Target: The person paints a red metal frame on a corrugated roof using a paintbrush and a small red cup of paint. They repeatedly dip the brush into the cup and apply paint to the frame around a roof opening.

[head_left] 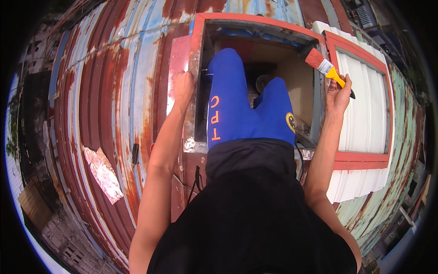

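Note:
My right hand (338,93) is closed round the yellow handle of a paintbrush (326,68), its red bristles pointing up and left. It is at the right side of a roof opening, beside a red-framed hatch cover (362,162) with white corrugated sheet. My left hand (183,85) is curled by the left edge of the opening's frame (199,34), painted red along the top and patchy at the sides. Whatever its fingers hold is hidden. A flat strip with pinkish-red paint (178,52) lies just behind that hand. My legs in blue trousers (251,109) go down into the opening.
Rusty corrugated roofing (109,86) with raised ribs spreads on the left, pale green sheets (388,201) on the right. A shiny, paint-smeared sheet (103,174) and a small black object (135,154) lie at left. A dark cord (196,180) hangs near my waist.

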A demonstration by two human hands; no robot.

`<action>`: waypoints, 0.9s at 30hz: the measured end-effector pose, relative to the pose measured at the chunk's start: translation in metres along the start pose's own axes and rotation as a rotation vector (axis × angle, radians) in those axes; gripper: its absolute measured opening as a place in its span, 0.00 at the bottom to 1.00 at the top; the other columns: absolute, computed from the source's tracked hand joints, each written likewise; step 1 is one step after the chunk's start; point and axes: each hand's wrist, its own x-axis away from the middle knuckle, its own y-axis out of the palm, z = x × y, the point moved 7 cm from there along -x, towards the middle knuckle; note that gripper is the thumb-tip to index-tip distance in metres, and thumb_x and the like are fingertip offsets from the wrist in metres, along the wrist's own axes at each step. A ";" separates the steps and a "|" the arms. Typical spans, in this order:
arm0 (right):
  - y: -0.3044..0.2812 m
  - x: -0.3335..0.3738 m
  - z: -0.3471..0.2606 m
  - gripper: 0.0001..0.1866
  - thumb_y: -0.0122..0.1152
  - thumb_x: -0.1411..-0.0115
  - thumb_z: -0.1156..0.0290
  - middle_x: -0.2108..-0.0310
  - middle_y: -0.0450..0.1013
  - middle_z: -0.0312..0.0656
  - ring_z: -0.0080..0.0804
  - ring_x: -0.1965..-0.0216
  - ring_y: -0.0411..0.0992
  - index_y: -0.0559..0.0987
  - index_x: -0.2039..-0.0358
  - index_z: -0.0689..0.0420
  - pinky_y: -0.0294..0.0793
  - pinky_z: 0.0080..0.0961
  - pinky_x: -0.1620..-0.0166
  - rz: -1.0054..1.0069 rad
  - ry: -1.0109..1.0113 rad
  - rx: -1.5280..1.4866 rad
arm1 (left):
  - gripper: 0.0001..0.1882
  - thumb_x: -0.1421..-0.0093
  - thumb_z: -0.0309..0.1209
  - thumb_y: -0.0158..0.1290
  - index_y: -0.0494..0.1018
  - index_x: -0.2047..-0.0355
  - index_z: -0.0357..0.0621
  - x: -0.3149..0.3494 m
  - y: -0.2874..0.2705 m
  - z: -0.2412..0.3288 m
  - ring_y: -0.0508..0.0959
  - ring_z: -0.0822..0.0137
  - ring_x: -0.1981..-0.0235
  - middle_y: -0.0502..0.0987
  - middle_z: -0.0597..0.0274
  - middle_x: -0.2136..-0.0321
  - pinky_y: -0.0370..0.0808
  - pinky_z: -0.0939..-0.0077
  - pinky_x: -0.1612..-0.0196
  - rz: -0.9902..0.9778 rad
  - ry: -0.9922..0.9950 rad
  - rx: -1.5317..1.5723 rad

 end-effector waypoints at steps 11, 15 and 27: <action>0.005 0.005 -0.005 0.17 0.53 0.24 0.59 0.57 0.78 0.52 0.25 0.69 0.74 0.73 0.59 0.63 0.76 0.16 0.66 0.030 -0.001 -0.025 | 0.09 0.47 0.31 0.67 0.84 0.70 0.36 -0.003 0.000 0.002 0.85 0.43 0.66 0.83 0.38 0.72 0.81 0.53 0.59 0.055 0.009 0.030; 0.002 0.005 -0.006 0.16 0.53 0.24 0.59 0.57 0.79 0.51 0.25 0.70 0.74 0.73 0.58 0.63 0.76 0.16 0.67 0.044 0.004 -0.024 | 0.10 0.48 0.31 0.68 0.84 0.70 0.36 -0.003 0.001 0.001 0.85 0.42 0.64 0.83 0.39 0.71 0.81 0.51 0.58 0.012 -0.045 0.072; -0.013 0.000 -0.005 0.17 0.53 0.25 0.59 0.57 0.79 0.51 0.24 0.69 0.74 0.73 0.57 0.63 0.76 0.16 0.66 0.028 0.004 -0.044 | 0.13 0.53 0.33 0.72 0.83 0.73 0.36 -0.021 0.011 -0.014 0.85 0.43 0.66 0.84 0.41 0.72 0.80 0.50 0.59 -0.092 -0.028 0.204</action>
